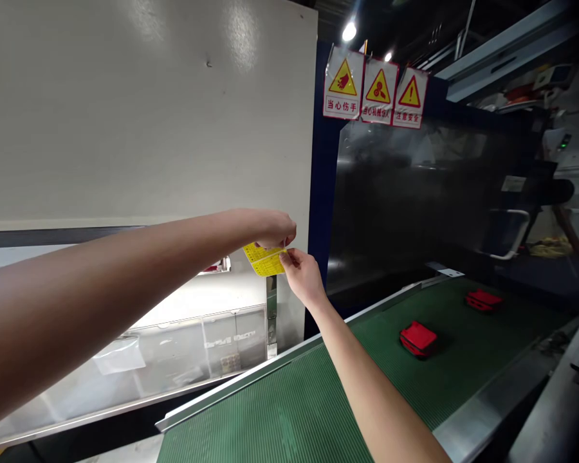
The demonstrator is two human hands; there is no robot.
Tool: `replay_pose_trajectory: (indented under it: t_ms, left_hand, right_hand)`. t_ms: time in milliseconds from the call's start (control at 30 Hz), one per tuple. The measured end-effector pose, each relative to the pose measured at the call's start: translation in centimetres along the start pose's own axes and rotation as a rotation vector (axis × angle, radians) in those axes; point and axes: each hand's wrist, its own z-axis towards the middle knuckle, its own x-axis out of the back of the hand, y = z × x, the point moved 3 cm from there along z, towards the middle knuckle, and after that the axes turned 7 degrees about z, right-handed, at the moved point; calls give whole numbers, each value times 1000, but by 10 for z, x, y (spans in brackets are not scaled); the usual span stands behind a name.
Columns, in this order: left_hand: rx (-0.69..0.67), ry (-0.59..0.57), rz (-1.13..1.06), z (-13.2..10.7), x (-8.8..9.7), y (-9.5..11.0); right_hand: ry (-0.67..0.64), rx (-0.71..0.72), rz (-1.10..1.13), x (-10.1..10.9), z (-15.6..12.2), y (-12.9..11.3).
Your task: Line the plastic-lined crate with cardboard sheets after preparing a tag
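A small yellow sheet of printed labels (269, 262) is held up in front of the pale machine panel, with rows of dark print on it. My right hand (303, 275) pinches its right edge between thumb and fingers. Reaching across from the left, my left hand (276, 228) is closed at the sheet's upper edge and covers part of it. Its fingertips are bent down close to my right thumb, and exactly what they pinch is partly hidden.
Below runs a green ribbed conveyor belt (270, 411) with a metal side rail (241, 386). Two red-and-black objects, one nearer (419, 337) and one farther (483, 299), lie on it. Warning signs (376, 90) hang on the dark machine. A lit, clear-fronted compartment (188, 354) is at left.
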Motion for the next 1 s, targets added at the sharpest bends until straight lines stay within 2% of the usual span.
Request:
replay_pose_trajectory:
  t_ms: [267,533,733,1000]
  left_hand:
    - [-24,-13,-54,4,-4,1]
    - [-79,-100,-278,-3,-7,-10]
    - [-76,-64,-317,-3,-9,-15]
    - [-37,-52,-353,-5,-8,-16]
  right_hand:
    - [-8,29,-60,-2,-2,-3]
    - [162,70,-384,-3,-9,-16]
    - [191,33,-417,-6,-15,-13]
    - [326,114,-464,-22,-29,-14]
